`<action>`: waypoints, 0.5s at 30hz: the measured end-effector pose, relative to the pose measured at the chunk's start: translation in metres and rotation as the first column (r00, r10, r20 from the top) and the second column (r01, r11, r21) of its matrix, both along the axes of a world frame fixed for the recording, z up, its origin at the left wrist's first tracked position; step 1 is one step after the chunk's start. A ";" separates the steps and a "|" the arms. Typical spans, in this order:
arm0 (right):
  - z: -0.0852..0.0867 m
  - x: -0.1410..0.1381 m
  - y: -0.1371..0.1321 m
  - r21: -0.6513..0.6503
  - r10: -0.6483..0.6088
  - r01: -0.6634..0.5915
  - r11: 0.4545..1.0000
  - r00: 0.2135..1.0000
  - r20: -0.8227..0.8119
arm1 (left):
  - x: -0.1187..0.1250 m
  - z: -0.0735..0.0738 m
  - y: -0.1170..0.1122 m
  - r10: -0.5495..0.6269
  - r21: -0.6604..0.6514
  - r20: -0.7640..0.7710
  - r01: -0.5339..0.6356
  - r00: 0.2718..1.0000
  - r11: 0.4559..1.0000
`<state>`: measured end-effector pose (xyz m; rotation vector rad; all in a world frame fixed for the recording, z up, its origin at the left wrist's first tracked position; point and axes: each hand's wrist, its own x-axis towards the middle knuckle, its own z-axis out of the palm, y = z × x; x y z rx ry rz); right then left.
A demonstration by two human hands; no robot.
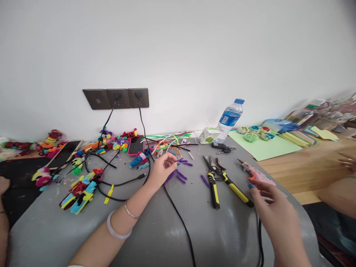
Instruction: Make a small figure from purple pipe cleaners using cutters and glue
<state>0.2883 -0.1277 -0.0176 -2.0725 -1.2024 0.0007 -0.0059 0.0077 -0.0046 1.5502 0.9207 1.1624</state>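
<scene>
My left hand (163, 168) is closed in a pinch above the middle of the grey table, thumb and forefinger together on a purple pipe cleaner (183, 161). Under and beside it lie more short purple pipe-cleaner pieces (181, 175), and another piece (205, 181) is farther right. My right hand (274, 207) hovers at the table's right side, fingers loosely apart, just beside a pink glue gun (260, 174) with an orange trigger. Its handle is partly hidden by the hand, so contact is unclear. Between the hands rest yellow-and-black pliers-like cutters (219, 181), jaws apart.
Pipe-cleaner figures (80, 193) and black cables (178, 211) spread over the left and middle. Toward the wall stand a water bottle (230, 116) and a small carton (208, 135), near keys (226, 149) and a phone (136, 145). Other people's arms (338, 185) show at both sides.
</scene>
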 end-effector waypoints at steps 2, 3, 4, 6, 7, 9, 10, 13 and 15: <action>-0.007 -0.025 0.004 -0.015 0.130 -0.130 0.991 0.991 -0.025 | 0.000 -0.001 0.000 -0.009 0.004 -0.013 0.009 1.000 1.000; -0.012 -0.038 0.006 -0.049 0.169 -0.168 0.985 0.985 0.029 | 0.000 -0.002 0.000 -0.009 0.005 -0.018 0.009 1.000 1.000; -0.017 -0.048 0.009 -0.106 0.155 -0.144 0.984 0.983 0.103 | 0.000 -0.002 0.001 -0.007 0.005 -0.020 0.007 1.000 1.000; -0.025 -0.064 0.012 -0.195 0.101 -0.059 0.979 0.971 0.217 | -0.001 -0.003 0.002 -0.006 -0.002 -0.017 0.005 1.000 1.000; -0.027 -0.067 0.013 -0.233 0.097 -0.038 0.972 0.964 0.249 | -0.002 -0.003 0.002 -0.005 -0.007 -0.013 0.005 1.000 1.000; -0.025 -0.068 0.015 -0.306 0.122 -0.037 0.951 0.957 0.265 | -0.002 -0.003 0.003 -0.006 -0.014 -0.003 0.006 1.000 1.000; -0.022 -0.066 0.017 -0.339 0.142 -0.050 0.939 0.957 0.254 | -0.002 -0.003 0.003 -0.007 -0.015 -0.001 0.007 1.000 1.000; -0.007 -0.055 0.021 -0.393 0.170 -0.088 0.915 0.969 0.178 | -0.001 -0.003 0.002 -0.016 -0.010 -0.012 0.016 1.000 1.000; 0.003 -0.047 0.023 -0.381 0.173 -0.129 0.916 0.981 0.084 | 0.000 -0.003 0.002 -0.026 -0.003 -0.024 0.026 0.999 1.000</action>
